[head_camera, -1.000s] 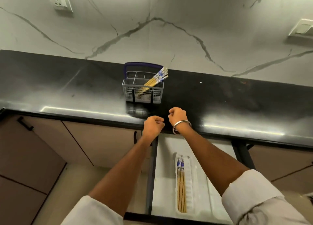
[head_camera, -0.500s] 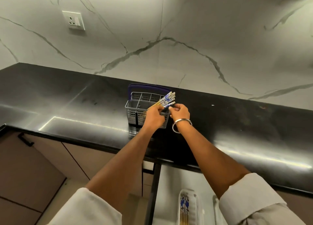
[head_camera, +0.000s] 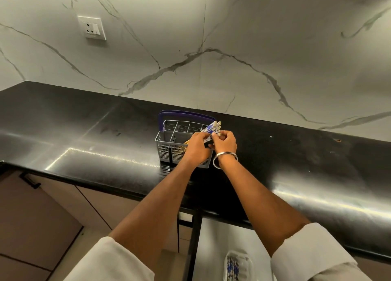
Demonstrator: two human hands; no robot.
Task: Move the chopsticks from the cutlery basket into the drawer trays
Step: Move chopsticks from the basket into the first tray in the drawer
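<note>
My left hand (head_camera: 195,145) hides the cutlery basket's (head_camera: 167,148) right front, and the drawer tray (head_camera: 237,265) is cut off at the bottom edge. On the desk (head_camera: 84,136), the chopsticks (head_camera: 212,128) lean from the basket's right end, both hands' fingers (head_camera: 215,137) pinching them below the blue tops, my right hand (head_camera: 225,143) just beside the left.

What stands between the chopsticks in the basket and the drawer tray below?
Nothing visible. Both hands, left hand and right hand, are at the chopsticks in the cutlery basket; the drawer tray lies open below the counter edge.

Likely home kitchen: countertop (head_camera: 84,136), drawers (head_camera: 211,238).
</note>
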